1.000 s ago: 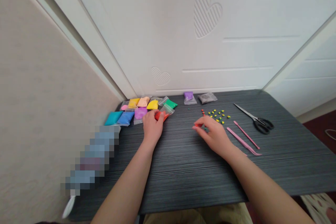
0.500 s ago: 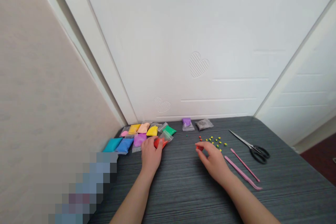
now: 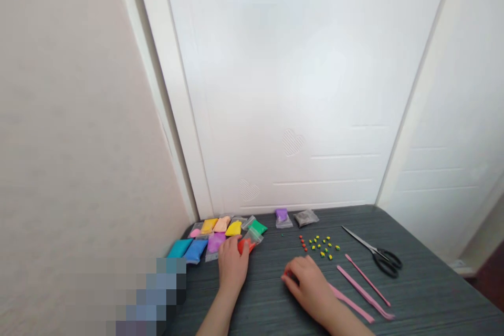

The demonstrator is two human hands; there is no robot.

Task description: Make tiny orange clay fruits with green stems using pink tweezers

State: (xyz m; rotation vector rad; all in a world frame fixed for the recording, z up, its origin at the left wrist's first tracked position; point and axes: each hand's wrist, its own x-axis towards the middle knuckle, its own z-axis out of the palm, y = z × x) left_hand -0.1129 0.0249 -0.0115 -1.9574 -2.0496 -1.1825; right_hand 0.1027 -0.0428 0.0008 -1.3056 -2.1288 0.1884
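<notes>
My left hand point(image 3: 233, 265) is closed on a clear zip bag of red clay point(image 3: 246, 245), fingers curled over its left side. To the right, my right hand point(image 3: 306, 284) hovers low over the dark table point(image 3: 268, 299) with thumb and fingers pinched. A trace of red clay point(image 3: 287, 273) shows between those fingertips; most of it is hidden. Just beyond this hand lie several tiny red balls point(image 3: 303, 244) in a short line and several small yellow-and-green clay pieces point(image 3: 322, 254). Pink modelling tools point(image 3: 364, 291) lie beside my right wrist, one partly behind it.
Scissors point(image 3: 378, 253) with black handles lie at the right. Bags of coloured clay, among them blue point(image 3: 196, 250), yellow point(image 3: 233, 228) and green point(image 3: 258, 227), crowd the back left. A purple bag point(image 3: 282, 216) and a grey bag point(image 3: 306, 217) lie against the white panel point(image 3: 315, 89).
The view has tilted up, so everything sits lower in the picture. My right hand has drawn back toward me from the small pieces, uncovering the red balls. My left hand stays at the red bag.
</notes>
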